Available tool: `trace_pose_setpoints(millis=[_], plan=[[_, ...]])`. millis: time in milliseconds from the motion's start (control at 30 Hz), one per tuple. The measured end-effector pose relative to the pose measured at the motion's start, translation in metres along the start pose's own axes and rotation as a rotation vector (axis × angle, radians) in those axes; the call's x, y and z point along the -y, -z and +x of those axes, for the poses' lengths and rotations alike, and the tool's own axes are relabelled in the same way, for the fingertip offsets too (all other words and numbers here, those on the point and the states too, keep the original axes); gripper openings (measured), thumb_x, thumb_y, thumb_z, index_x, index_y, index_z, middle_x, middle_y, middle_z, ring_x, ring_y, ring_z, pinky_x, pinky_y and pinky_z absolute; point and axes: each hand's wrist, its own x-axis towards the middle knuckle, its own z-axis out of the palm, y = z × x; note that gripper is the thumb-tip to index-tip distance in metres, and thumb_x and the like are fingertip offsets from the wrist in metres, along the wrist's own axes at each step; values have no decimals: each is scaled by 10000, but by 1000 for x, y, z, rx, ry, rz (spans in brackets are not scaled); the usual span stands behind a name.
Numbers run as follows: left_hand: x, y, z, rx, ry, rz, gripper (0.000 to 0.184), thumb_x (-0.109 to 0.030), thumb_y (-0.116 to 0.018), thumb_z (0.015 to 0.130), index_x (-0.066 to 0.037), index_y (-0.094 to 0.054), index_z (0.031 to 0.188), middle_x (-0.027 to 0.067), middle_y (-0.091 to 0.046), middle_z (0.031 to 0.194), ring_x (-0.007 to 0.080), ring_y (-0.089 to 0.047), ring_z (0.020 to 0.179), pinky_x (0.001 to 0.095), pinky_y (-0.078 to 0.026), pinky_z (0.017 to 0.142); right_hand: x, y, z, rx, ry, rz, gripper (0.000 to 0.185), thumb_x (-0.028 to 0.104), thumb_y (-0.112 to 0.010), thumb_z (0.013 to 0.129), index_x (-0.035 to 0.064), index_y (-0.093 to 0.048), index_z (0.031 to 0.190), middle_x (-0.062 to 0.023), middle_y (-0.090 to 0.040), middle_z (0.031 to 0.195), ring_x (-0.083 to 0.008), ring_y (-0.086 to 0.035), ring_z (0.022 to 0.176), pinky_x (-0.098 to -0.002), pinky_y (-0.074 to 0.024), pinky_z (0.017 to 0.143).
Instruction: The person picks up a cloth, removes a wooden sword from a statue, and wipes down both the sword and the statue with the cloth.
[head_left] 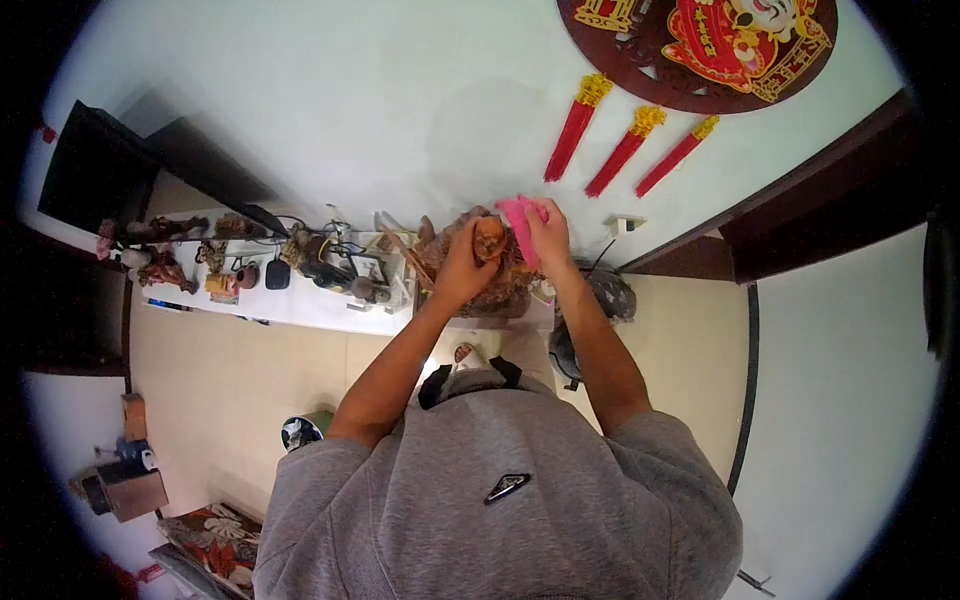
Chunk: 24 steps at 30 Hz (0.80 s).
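Observation:
My left hand (466,272) is closed around a rounded brown wooden piece (489,236), whose top shows between thumb and fingers. Whether this piece is loose or part of the larger carving below, I cannot tell. Pinched in my right hand (549,238) is a pink cloth (518,222), just to the right of the wooden piece. Beneath both hands stands a gnarled brown root carving (497,296), partly hidden by my left hand and forearm.
A white cabinet (320,318) along the wall carries a mug (247,273), ornaments and cables, with a black television (95,165) at left. Red tassels (575,130) hang from a round wall plaque (690,95). A bin (306,428) stands on the floor; a dark bag (608,296) is at right.

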Motion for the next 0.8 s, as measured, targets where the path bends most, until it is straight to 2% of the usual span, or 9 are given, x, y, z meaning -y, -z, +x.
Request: trace_pose_setpoints(millis=[33,67,167,200,300,400,500,700,800], plan=[[-1,0,0,-2,14,25,824,-135,-712,760,-51,-295,1465,259,-437,1383,422,-441,1299,447,-393,1072,9,-3,2,-37,-43,176,224,182,-597,947,19,-622,1099,-149,-676,949,-280,-640,863,-370,-492,835],[-2,-1,0,-3,26,51,831,-139,-714,761,-52,-288,1469,259,-423,1393,425,-437,1300,449,-393,1071,-7,-11,8,-21,-3,168,227,216,-596,956,40,-622,1097,-112,-679,984,-211,-625,903,-340,-481,842],[1,-3,0,4,42,69,845,-147,-717,762,-60,-275,1476,257,-402,1401,430,-434,1297,448,-398,1067,24,-24,-14,39,-15,-37,197,207,-603,960,106,-634,1126,-90,-681,1021,-146,-622,921,-311,-492,822],[3,-4,0,6,44,65,848,-149,-718,763,-64,-271,1479,257,-398,1400,431,-435,1294,446,-399,1066,1,-25,-5,50,39,-92,189,196,-613,951,112,-642,1118,-121,-671,1058,-218,-647,937,-332,-502,818],[-9,2,-3,1,16,79,846,-147,-717,763,-80,-274,1480,261,-404,1376,436,-435,1291,443,-405,1061,-51,-17,18,189,175,-421,200,157,-623,912,104,-649,1103,-133,-664,1014,-327,-630,940,-381,-498,841],[-4,0,-1,12,35,88,847,-145,-719,765,-99,-271,1482,259,-410,1353,435,-453,1272,445,-415,1049,-38,-6,21,270,352,-726,225,95,-615,868,118,-661,1088,-145,-641,976,-375,-586,950,-429,-479,875],[-4,5,0,68,69,29,851,-154,-721,772,-108,-259,1485,250,-415,1336,434,-472,1246,452,-423,1036,-26,6,27,232,445,-850,249,55,-611,835,117,-668,1070,-165,-623,988,-381,-560,975,-456,-459,904],[-5,0,-2,28,116,77,837,-167,-731,764,-105,-287,1472,252,-428,1311,450,-481,1209,469,-434,1016,-4,27,42,-90,395,-510,250,41,-623,844,90,-654,1087,-176,-618,1002,-377,-562,973,-459,-457,897],[-10,-5,-3,-29,76,75,841,-159,-736,745,-87,-303,1462,257,-436,1306,453,-472,1215,475,-432,1017,-23,5,20,125,428,-557,244,95,-642,859,122,-651,1102,-156,-609,1049,-379,-556,1017,-454,-451,903]])
